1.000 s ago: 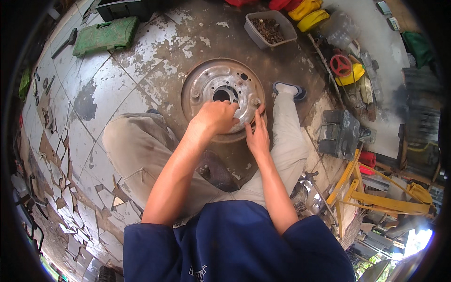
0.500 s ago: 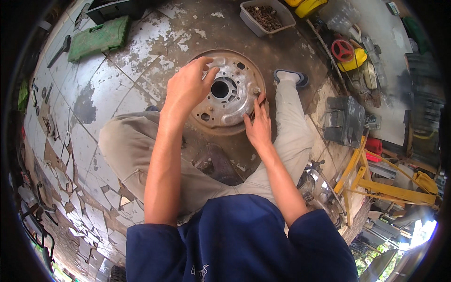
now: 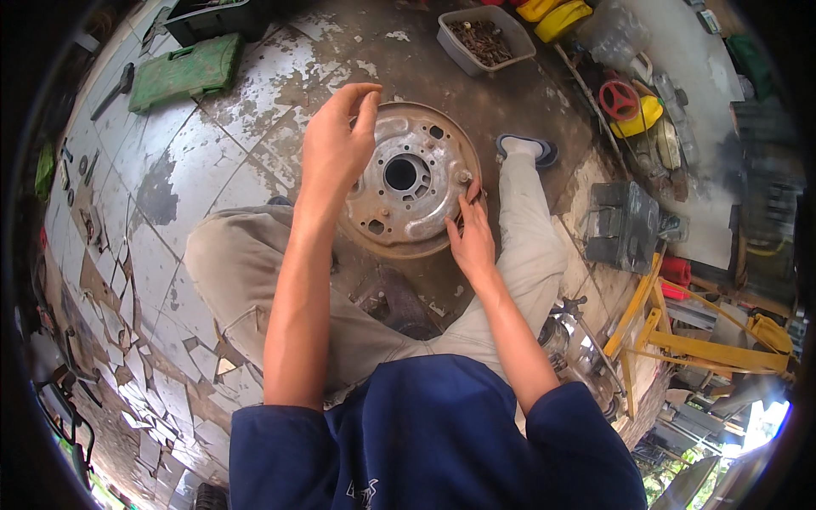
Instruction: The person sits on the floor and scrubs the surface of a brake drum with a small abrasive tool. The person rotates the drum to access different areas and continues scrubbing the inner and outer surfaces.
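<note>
A round, rusty metal backing plate (image 3: 406,178) with a centre hole lies on the floor between my legs. My left hand (image 3: 337,143) hovers above its left rim with the fingers loosely curled and apart, holding nothing that I can see. My right hand (image 3: 469,231) rests on the plate's lower right edge, fingers spread flat against the rim. I sit on the floor in beige trousers and a dark blue shirt.
A green tool case (image 3: 185,71) lies at the upper left, and a grey tray of rusty parts (image 3: 484,37) sits beyond the plate. Yellow and red containers (image 3: 633,109) and a dark box (image 3: 622,226) stand at the right. A yellow metal frame (image 3: 680,340) is at the lower right.
My left hand lifted off the plate's lower middle and moved up and left, above the left rim. My right hand stayed on the right edge. The view shifted slightly.
</note>
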Motion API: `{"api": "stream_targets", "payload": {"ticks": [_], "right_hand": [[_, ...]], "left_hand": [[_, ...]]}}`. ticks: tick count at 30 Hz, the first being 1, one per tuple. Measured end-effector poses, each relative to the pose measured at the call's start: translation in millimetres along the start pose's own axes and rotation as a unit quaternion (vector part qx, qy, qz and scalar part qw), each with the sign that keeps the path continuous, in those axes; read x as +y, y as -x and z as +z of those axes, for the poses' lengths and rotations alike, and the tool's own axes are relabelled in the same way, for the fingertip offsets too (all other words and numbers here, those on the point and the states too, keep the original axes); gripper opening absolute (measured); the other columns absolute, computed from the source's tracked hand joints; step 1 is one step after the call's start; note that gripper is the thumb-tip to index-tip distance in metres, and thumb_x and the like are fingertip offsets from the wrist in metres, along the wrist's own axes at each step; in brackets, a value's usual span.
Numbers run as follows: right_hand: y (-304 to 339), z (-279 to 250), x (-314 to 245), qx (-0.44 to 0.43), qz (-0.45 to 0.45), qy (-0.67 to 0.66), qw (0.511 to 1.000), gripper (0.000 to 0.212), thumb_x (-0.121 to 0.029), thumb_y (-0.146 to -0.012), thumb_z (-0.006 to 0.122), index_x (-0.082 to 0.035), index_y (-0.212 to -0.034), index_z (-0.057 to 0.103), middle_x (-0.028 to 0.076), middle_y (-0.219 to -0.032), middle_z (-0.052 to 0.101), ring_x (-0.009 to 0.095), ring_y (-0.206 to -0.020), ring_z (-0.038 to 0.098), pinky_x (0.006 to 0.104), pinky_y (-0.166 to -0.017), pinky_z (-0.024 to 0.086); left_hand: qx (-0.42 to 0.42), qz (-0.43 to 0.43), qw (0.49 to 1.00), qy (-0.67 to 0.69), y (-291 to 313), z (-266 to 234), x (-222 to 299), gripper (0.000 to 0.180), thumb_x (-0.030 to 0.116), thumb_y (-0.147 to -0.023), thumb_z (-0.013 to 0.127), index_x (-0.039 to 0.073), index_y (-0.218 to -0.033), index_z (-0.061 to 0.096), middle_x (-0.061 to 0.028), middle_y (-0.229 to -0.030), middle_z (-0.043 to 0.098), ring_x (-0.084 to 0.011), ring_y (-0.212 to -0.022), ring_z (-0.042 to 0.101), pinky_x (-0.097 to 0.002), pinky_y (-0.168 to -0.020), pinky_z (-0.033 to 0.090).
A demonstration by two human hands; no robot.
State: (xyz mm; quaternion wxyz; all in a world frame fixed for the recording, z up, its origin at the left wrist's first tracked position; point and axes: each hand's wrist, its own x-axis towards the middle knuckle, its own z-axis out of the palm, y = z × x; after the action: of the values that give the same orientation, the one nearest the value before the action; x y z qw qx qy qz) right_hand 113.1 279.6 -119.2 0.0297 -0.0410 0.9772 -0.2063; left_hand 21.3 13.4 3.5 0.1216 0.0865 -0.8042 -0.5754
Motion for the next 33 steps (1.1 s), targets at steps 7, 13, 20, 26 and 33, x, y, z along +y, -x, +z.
{"api": "stream_targets", "payload": {"ticks": [7, 13, 20, 26, 33], "right_hand": [[-6.7, 4.3, 12.2, 0.065, -0.028, -0.042, 0.997, 0.051, -0.018, -0.087, 0.072, -0.005, -0.134, 0.056, 0.024, -0.128, 0.059, 0.040, -0.128, 0.048, 0.0445, -0.106, 0.041], [-3.3, 1.2, 20.2, 0.064, -0.048, -0.061, 0.995, 0.047, -0.013, -0.084, 0.073, -0.008, -0.130, 0.060, 0.022, -0.124, 0.062, 0.037, -0.125, 0.052, 0.0430, -0.104, 0.043], [-0.5, 6.5, 27.8, 0.084, -0.056, -0.062, 0.993, 0.036, -0.008, -0.086, 0.068, -0.008, -0.122, 0.061, 0.014, -0.120, 0.063, 0.030, -0.123, 0.054, 0.0423, -0.104, 0.043], [2.0, 14.7, 20.2, 0.149, -0.015, 0.024, 0.988, 0.044, -0.008, -0.084, 0.067, -0.012, -0.126, 0.056, 0.008, -0.111, 0.063, 0.025, -0.113, 0.056, 0.0484, -0.107, 0.035], [0.3, 5.7, 10.0, 0.201, 0.020, -0.056, 0.978, 0.056, -0.003, -0.083, 0.064, -0.012, -0.134, 0.046, 0.008, -0.106, 0.064, 0.026, -0.103, 0.059, 0.0466, -0.103, 0.037]], "left_hand": [[-0.087, 0.033, 0.991, -0.094, 4.9, 5.6, -11.3, 0.030, 0.025, -0.096, 0.061, 0.006, -0.119, 0.067, -0.0147, -0.110, 0.071, -0.0294, -0.105, 0.067, -0.0378, -0.088, 0.051], [-0.298, 0.024, 0.910, -0.287, 14.0, 22.4, -52.3, 0.040, 0.034, -0.095, 0.061, 0.009, -0.126, 0.062, -0.0168, -0.119, 0.067, -0.0337, -0.109, 0.064, -0.0429, -0.093, 0.051], [-0.365, 0.083, 0.840, -0.392, 43.9, 38.5, -93.7, 0.037, 0.037, -0.091, 0.061, 0.009, -0.116, 0.066, -0.0151, -0.114, 0.066, -0.0361, -0.101, 0.066, -0.0475, -0.087, 0.053], [-0.274, 0.187, 0.863, -0.381, 69.6, 46.1, -113.4, 0.020, 0.023, -0.083, 0.071, 0.011, -0.098, 0.068, -0.0136, -0.099, 0.064, -0.0359, -0.089, 0.066, -0.0468, -0.078, 0.055], [-0.225, 0.168, 0.878, -0.387, 94.6, 51.8, -108.3, 0.016, 0.016, -0.084, 0.069, 0.010, -0.096, 0.061, -0.0137, -0.103, 0.061, -0.0402, -0.086, 0.065, -0.0502, -0.072, 0.053]]}}
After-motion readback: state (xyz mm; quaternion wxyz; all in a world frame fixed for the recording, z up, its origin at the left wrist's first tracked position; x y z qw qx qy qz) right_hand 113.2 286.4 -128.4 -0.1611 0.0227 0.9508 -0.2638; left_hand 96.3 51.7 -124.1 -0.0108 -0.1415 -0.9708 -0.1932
